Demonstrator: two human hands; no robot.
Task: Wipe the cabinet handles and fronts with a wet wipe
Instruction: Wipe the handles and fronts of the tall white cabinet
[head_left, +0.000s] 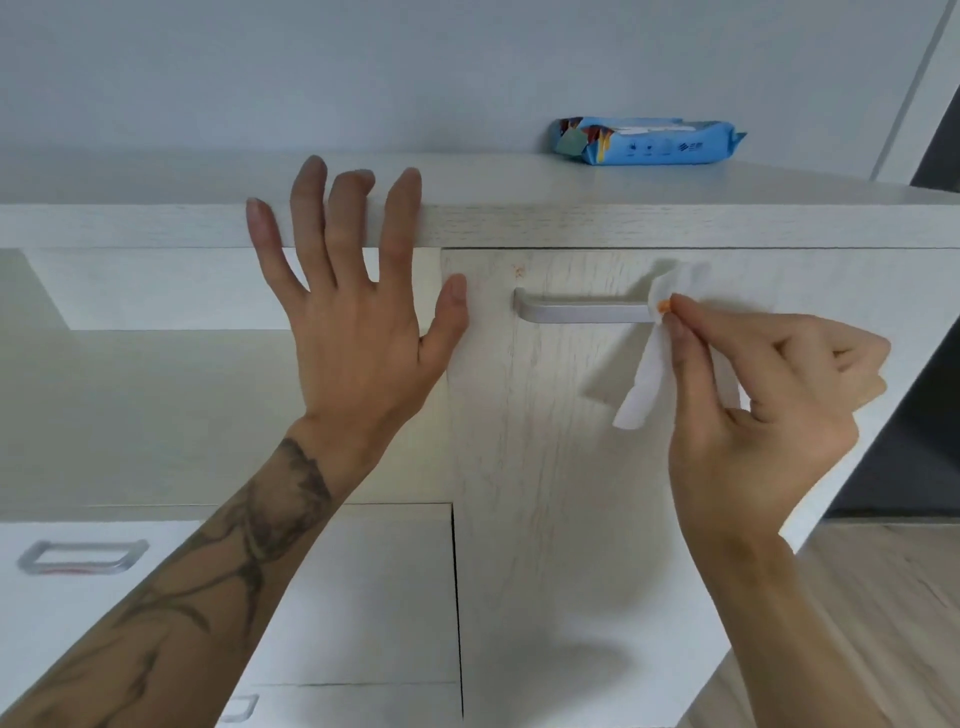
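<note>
Wet wipe (643, 382) in right hand (769, 415) at cabinet handle (582, 312)

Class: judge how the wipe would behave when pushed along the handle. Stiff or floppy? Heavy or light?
Probably floppy: the wipe hangs limp where the right hand pinches it. Likely light: fingertips alone hold it. It may bunch against the handle rather than slide flat.

This looks like a room in a home: a whitewashed wood-grain cabinet (571, 493) with metal-handled drawers (374, 587), a pale laminate floor (857, 623), a plain painted wall (363, 67), and a blue pack of wipes (649, 141) on top.
</note>
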